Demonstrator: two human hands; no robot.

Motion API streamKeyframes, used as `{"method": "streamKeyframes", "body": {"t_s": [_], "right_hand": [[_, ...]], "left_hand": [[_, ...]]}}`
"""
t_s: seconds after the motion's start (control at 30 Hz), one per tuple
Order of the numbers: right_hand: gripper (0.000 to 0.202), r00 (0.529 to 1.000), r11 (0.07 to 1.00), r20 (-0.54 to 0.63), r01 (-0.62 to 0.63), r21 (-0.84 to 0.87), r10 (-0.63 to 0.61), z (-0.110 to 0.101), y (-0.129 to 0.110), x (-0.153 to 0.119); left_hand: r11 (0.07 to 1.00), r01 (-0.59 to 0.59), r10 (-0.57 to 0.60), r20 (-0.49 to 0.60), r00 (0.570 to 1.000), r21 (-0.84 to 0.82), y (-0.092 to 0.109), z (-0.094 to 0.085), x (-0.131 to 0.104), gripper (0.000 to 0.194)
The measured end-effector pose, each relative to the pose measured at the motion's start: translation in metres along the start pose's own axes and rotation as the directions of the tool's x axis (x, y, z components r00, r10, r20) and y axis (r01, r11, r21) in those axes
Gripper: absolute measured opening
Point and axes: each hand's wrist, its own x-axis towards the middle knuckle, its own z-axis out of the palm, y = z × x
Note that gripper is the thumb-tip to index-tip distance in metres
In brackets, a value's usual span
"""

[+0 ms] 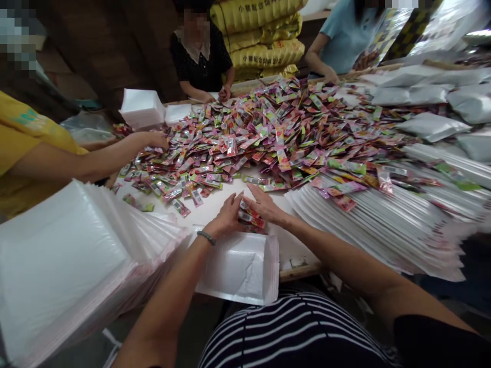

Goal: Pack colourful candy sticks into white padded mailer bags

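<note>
My left hand (229, 215) and my right hand (264, 204) are cupped around a small bunch of colourful packets (251, 217) at the front of the white table. The packets sit between my palms, with the fingers closed about them. Just below my hands a white padded envelope (238, 268) lies flat at the table's edge, partly under my left wrist. Beyond my fingers spreads a large heap of small pink, green and purple packets (230, 145).
Stacks of white envelopes stand at the left (65, 266) and right (376, 225). Filled white packages (429, 125) lie at the far right. A person in yellow (34, 153) reaches into the heap from the left. Two more people are across the table, with yellow sacks (264, 53) behind.
</note>
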Motion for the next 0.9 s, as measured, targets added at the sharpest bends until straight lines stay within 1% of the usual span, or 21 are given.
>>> {"method": "streamKeyframes", "body": {"t_s": [0.07, 0.1, 0.13, 0.17, 0.2, 0.23, 0.27, 0.3, 0.33, 0.37, 0.4, 0.43, 0.47, 0.53, 0.6, 0.63, 0.7, 0.8, 0.83, 0.87, 0.9], "right_hand": [[0.089, 0.993, 0.983, 0.117, 0.053, -0.177, -0.032, -0.011, -0.004, -0.004], [0.094, 0.981, 0.964, 0.191, 0.084, -0.252, -0.036, -0.014, -0.006, -0.006], [0.098, 0.964, 0.941, 0.262, 0.125, -0.314, -0.041, -0.015, -0.008, -0.009], [0.1, 0.947, 0.916, 0.318, 0.172, -0.362, -0.052, -0.014, -0.009, -0.011], [0.1, 0.931, 0.891, 0.358, 0.219, -0.399, -0.068, -0.012, -0.011, -0.013], [0.097, 0.921, 0.865, 0.379, 0.263, -0.427, -0.093, -0.011, -0.011, -0.015], [0.092, 0.916, 0.84, 0.381, 0.303, -0.45, -0.127, -0.009, -0.011, -0.017], [0.085, 0.915, 0.818, 0.37, 0.336, -0.467, -0.164, -0.008, -0.01, -0.019], [0.079, 0.914, 0.801, 0.355, 0.359, -0.48, -0.196, -0.008, -0.008, -0.022], [0.073, 0.916, 0.789, 0.336, 0.369, -0.49, -0.22, -0.009, -0.005, -0.024], [0.068, 0.921, 0.783, 0.308, 0.369, -0.5, -0.237, -0.01, -0.002, -0.027], [0.065, 0.929, 0.781, 0.273, 0.359, -0.511, -0.248, -0.011, 0.002, -0.031], [0.063, 0.938, 0.779, 0.237, 0.342, -0.525, -0.252, -0.012, 0.005, -0.035], [0.058, 0.949, 0.772, 0.179, 0.317, -0.551, -0.261, -0.01, 0.011, -0.042], [0.052, 0.948, 0.764, 0.136, 0.313, -0.565, -0.288, -0.006, 0.015, -0.048], [0.051, 0.947, 0.767, 0.113, 0.309, -0.562, -0.299, -0.004, 0.017, -0.05], [0.049, 0.957, 0.814, 0.047, 0.267, -0.516, -0.285, 0.0, 0.02, -0.052], [0.057, 0.982, 0.899, -0.062, 0.138, -0.417, -0.18, -0.003, 0.023, -0.055], [0.06, 0.984, 0.914, -0.081, 0.115, -0.388, -0.158, -0.004, 0.023, -0.058], [0.063, 0.985, 0.922, -0.079, 0.115, -0.37, -0.154, -0.006, 0.022, -0.061], [0.065, 0.985, 0.923, -0.055, 0.131, -0.362, -0.162, -0.006, 0.02, -0.066]], "left_hand": [[0.999, 0.037, -0.033, -0.113, 0.993, 0.027, 0.017, -0.014, -0.023, 0.095], [0.997, 0.059, -0.05, -0.191, 0.98, 0.043, 0.03, -0.018, -0.037, 0.077], [0.994, 0.095, -0.077, -0.273, 0.959, 0.052, 0.046, -0.02, -0.051, 0.064], [0.991, 0.11, -0.083, -0.307, 0.948, 0.071, 0.063, -0.018, -0.066, 0.059], [0.99, 0.093, -0.061, -0.276, 0.959, 0.106, 0.081, -0.014, -0.079, 0.058], [0.986, 0.075, -0.043, -0.205, 0.978, 0.149, 0.098, -0.008, -0.09, 0.059], [0.979, 0.053, -0.035, -0.091, 0.995, 0.199, 0.113, -0.001, -0.099, 0.053], [0.97, 0.024, -0.032, 0.028, 0.999, 0.242, 0.125, 0.005, -0.106, 0.043], [0.962, -0.012, -0.027, 0.139, 0.99, 0.274, 0.134, 0.011, -0.111, 0.034], [0.953, -0.045, -0.025, 0.225, 0.974, 0.301, 0.139, 0.014, -0.115, 0.028], [0.942, -0.062, -0.032, 0.274, 0.961, 0.329, 0.142, 0.015, -0.119, 0.025], [0.929, -0.055, -0.056, 0.286, 0.957, 0.367, 0.142, 0.014, -0.123, 0.024], [0.91, -0.02, -0.099, 0.264, 0.96, 0.415, 0.141, 0.012, -0.127, 0.025], [0.846, 0.117, -0.219, 0.139, 0.966, 0.519, 0.138, 0.007, -0.137, 0.031], [0.78, 0.255, -0.31, -0.001, 0.951, 0.572, 0.136, 0.005, -0.145, 0.041], [0.761, 0.298, -0.334, -0.047, 0.941, 0.577, 0.136, 0.006, -0.149, 0.047], [0.75, 0.342, -0.359, -0.086, 0.929, 0.566, 0.136, 0.011, -0.152, 0.055], [0.745, 0.393, -0.388, -0.128, 0.913, 0.539, 0.133, 0.017, -0.154, 0.058], [0.748, 0.407, -0.377, -0.169, 0.911, 0.525, 0.13, 0.018, -0.156, 0.057], [0.76, 0.41, -0.342, -0.226, 0.912, 0.505, 0.126, 0.019, -0.16, 0.055], [0.781, 0.398, -0.282, -0.297, 0.912, 0.481, 0.122, 0.019, -0.164, 0.053]]}}
